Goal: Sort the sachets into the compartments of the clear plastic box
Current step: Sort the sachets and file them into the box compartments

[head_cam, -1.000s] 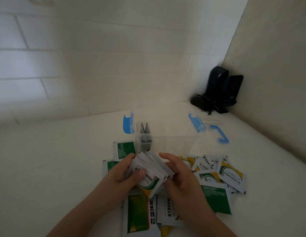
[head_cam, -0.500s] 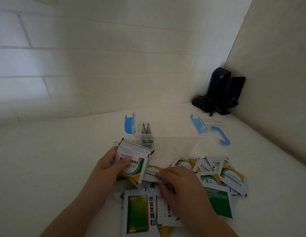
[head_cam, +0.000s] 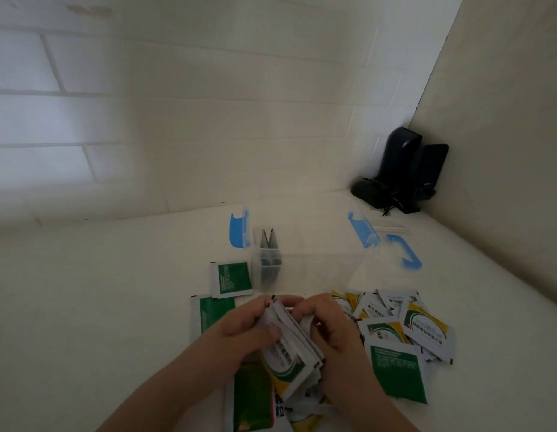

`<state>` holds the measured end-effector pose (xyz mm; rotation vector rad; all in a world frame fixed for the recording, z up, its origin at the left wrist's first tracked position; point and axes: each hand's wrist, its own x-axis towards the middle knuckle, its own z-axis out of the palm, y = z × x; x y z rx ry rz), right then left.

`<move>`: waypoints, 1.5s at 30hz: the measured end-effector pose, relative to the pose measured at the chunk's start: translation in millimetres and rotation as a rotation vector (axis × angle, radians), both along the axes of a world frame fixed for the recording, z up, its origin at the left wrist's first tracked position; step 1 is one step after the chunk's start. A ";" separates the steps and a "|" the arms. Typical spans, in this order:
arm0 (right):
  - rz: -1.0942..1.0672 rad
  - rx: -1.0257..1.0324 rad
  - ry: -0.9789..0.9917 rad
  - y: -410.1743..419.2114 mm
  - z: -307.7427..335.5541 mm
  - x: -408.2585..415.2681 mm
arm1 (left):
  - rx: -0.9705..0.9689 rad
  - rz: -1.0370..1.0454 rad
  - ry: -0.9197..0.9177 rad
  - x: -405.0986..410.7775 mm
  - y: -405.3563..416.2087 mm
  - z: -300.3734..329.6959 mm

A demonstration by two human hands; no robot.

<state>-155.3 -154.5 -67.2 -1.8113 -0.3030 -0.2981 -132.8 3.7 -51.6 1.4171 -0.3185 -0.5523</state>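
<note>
One clear plastic box (head_cam: 314, 266) with two blue side latches stands open on the white table (head_cam: 99, 300), two dark sachets (head_cam: 269, 244) upright in its left compartment. Just right of it lies one blue-handled clear lid (head_cam: 401, 247). In front, both hands meet over a loose pile: the left hand (head_cam: 240, 332) and right hand (head_cam: 336, 328) together grip one stack of white, green and yellow sachets (head_cam: 289, 347). Four green-faced sachets (head_cam: 233, 277) show; the yellow-banded ones (head_cam: 423, 325) overlap too much to count.
</note>
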 end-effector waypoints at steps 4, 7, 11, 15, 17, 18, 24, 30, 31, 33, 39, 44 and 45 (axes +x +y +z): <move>0.010 0.040 0.067 2.0 5.3 -1.8 | 0.062 0.000 -0.093 -1.8 0.5 1.1; -0.020 0.113 0.167 0.7 12.2 -4.6 | 0.080 0.050 -0.130 -2.2 0.8 0.8; 0.007 0.276 0.338 -4.6 15.3 0.3 | 0.020 0.224 -0.189 -0.1 3.3 3.1; 0.051 0.014 0.313 4.3 11.8 -6.3 | 0.004 0.308 -0.273 2.7 4.2 1.1; -0.002 -0.152 0.197 8.3 8.4 -11.0 | 0.128 0.280 -0.359 2.1 3.1 -4.4; -0.029 -0.208 0.150 8.0 6.8 -13.7 | 0.205 0.252 -0.403 1.6 3.0 -7.0; -0.017 -0.284 0.172 7.7 6.9 -10.4 | 0.322 0.192 -0.363 3.2 7.0 -11.4; -0.022 -0.465 0.137 10.0 4.7 -9.8 | 0.412 0.101 -0.411 4.0 12.0 -16.1; -0.029 -0.473 0.131 10.3 4.5 -10.7 | 0.436 0.092 -0.440 4.4 14.3 -16.5; -0.050 -0.471 0.106 10.6 6.6 -11.4 | 0.451 0.094 -0.489 3.6 17.5 -11.7; -0.190 -0.349 -0.012 3.8 45.0 -16.7 | 0.434 0.112 -0.715 9.6 8.1 45.6; -0.275 -0.329 -0.105 -4.2 88.0 15.1 | 0.640 0.081 -0.997 61.7 -14.3 99.2; -0.283 -0.348 -0.097 -5.4 93.1 27.2 | 0.679 0.078 -1.034 75.3 -19.2 105.2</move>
